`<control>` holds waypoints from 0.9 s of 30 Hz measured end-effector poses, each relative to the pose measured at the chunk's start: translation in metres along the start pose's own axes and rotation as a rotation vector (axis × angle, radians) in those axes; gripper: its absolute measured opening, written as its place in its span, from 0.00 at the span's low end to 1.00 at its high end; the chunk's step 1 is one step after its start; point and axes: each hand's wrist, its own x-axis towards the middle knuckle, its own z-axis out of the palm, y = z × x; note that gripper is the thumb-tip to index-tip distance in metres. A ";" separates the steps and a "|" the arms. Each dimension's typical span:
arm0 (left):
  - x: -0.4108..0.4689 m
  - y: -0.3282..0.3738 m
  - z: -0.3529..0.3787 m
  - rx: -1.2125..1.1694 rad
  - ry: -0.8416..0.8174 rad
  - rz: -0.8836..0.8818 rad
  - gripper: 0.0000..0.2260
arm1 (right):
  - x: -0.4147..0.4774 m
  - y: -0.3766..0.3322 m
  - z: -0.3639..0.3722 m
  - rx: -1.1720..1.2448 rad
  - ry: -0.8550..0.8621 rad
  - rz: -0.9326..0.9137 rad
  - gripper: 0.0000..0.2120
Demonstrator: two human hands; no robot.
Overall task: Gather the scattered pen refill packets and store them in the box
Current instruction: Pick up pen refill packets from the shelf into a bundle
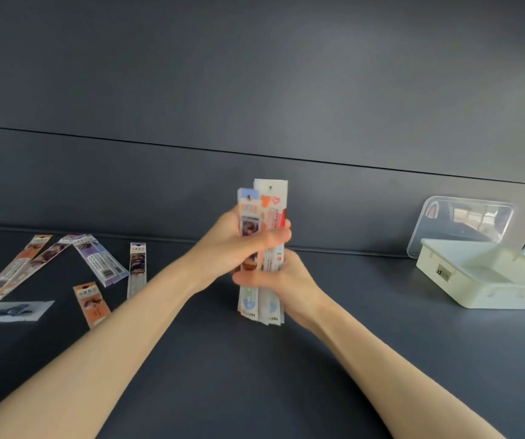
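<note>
A bundle of several long pen refill packets (269, 204) stands upright on its lower ends in the middle of the dark table. My left hand (239, 245) grips the bundle around its middle. Just below, my right hand (273, 277) grips the bundle from the right side. Several more packets lie scattered flat at the left, among them an orange one (91, 304), a white and brown one (137, 269) and a purple one (102, 259). The pale box (476, 289) sits open at the right, well apart from both hands.
The box's clear lid (460, 226) leans against the dark back wall behind it. A black and white packet (7, 311) lies near the left edge. A raised ledge runs along the back of the table (318, 359).
</note>
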 end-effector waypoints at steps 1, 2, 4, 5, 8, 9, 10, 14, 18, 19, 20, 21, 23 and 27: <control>0.000 -0.001 0.003 0.051 0.003 -0.017 0.16 | -0.001 0.001 0.002 -0.030 -0.010 0.022 0.10; 0.000 -0.003 0.004 0.089 0.005 -0.031 0.13 | -0.001 0.002 0.003 -0.055 -0.014 0.031 0.10; -0.001 -0.004 0.002 0.103 0.004 -0.053 0.09 | 0.000 0.002 0.004 -0.074 -0.028 0.041 0.07; -0.001 -0.004 -0.002 0.107 0.002 -0.054 0.09 | 0.001 0.002 0.005 -0.071 -0.037 0.054 0.05; -0.004 0.001 -0.015 0.163 -0.009 -0.058 0.10 | 0.005 0.002 0.014 0.005 -0.057 0.118 0.04; -0.006 0.002 -0.021 0.170 -0.009 -0.062 0.10 | 0.008 0.001 0.018 0.017 -0.069 0.127 0.05; -0.009 0.002 -0.029 0.173 -0.010 -0.060 0.11 | 0.011 0.000 0.022 0.011 -0.083 0.131 0.05; -0.030 -0.009 -0.073 0.228 0.037 -0.057 0.16 | 0.023 0.001 0.044 -0.031 -0.089 0.134 0.08; -0.051 -0.034 -0.131 0.451 0.115 -0.098 0.08 | 0.038 0.006 0.069 0.018 -0.074 0.170 0.06; -0.055 -0.040 -0.147 0.511 0.103 -0.119 0.07 | 0.043 0.007 0.075 0.032 -0.063 0.178 0.06; -0.059 -0.046 -0.163 0.565 0.087 -0.141 0.07 | 0.048 0.008 0.081 0.037 -0.047 0.183 0.05; -0.061 -0.051 -0.179 0.606 0.078 -0.160 0.08 | 0.054 0.009 0.087 0.033 -0.026 0.186 0.05; -0.064 -0.061 -0.207 0.665 0.087 -0.185 0.09 | 0.065 0.010 0.100 -0.002 0.015 0.198 0.05; -0.062 -0.078 -0.244 0.890 0.019 -0.188 0.17 | 0.086 0.011 0.126 -0.194 0.078 0.241 0.06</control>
